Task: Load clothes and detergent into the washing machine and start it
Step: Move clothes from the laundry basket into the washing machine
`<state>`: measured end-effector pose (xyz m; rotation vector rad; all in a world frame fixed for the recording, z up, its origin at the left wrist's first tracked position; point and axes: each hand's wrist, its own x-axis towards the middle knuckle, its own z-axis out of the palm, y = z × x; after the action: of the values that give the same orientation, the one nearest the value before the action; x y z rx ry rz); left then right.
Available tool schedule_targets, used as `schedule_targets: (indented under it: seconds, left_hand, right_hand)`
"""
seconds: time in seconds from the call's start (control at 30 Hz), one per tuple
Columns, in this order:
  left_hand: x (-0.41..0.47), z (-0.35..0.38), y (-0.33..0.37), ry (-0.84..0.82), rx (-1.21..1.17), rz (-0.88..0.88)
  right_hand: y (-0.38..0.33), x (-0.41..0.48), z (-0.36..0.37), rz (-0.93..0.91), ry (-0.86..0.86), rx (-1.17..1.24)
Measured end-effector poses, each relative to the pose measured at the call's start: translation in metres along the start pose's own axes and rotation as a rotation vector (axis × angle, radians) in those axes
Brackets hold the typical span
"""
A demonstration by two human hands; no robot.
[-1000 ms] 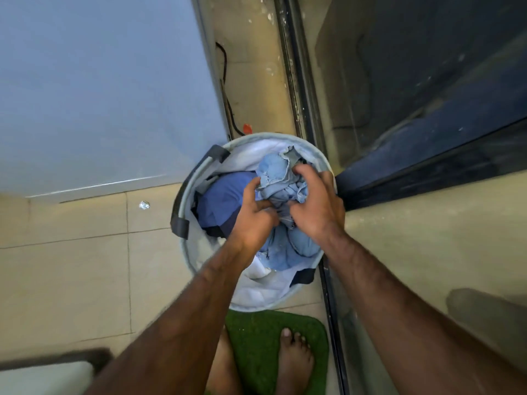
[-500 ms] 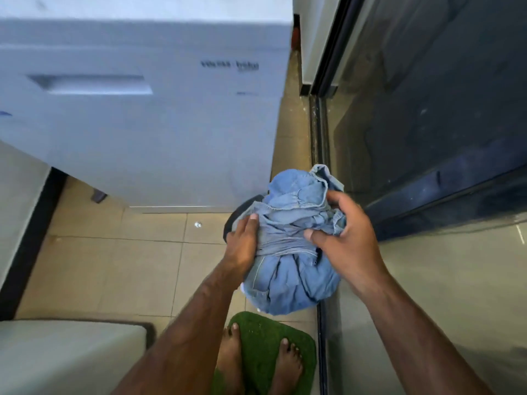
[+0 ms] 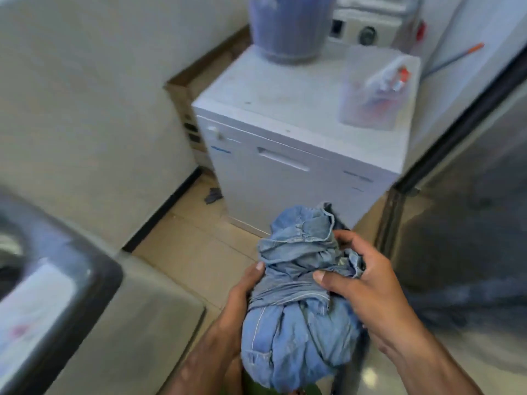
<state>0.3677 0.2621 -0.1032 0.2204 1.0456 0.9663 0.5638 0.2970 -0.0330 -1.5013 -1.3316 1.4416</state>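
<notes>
Denim bundle (image 3: 299, 303): soft, bulky, judged moderately heavy; held in front of the white appliance (image 3: 302, 155). Clasped on both flanks by left hand (image 3: 242, 295) and right hand (image 3: 368, 289), fingers curled closed. Support beneath advised.

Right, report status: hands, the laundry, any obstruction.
Left hand and right hand both clamped on the bundled light-blue denim clothes, held above the tiled floor. White appliance ahead, door shut. Nothing between.
</notes>
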Motion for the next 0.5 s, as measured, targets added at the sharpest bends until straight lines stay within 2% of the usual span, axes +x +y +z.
schedule_targets:
  seconds: [0.2,0.4,0.5]
  left_hand:
    - [-0.128,-0.061,0.069,0.191,-0.211,0.222]
    - [-0.23,-0.154,0.135,0.391,-0.28,0.376]
    - [-0.28,-0.211,0.159,0.417,-0.321,0.475]
  right_hand:
    - [-0.102,-0.023,0.109,-0.102,-0.305,-0.009]
    - [-0.17,-0.051,0.249,-0.188,-0.487,0.03]
    - [-0.191,-0.065,0.327,-0.205,-0.562,0.069]
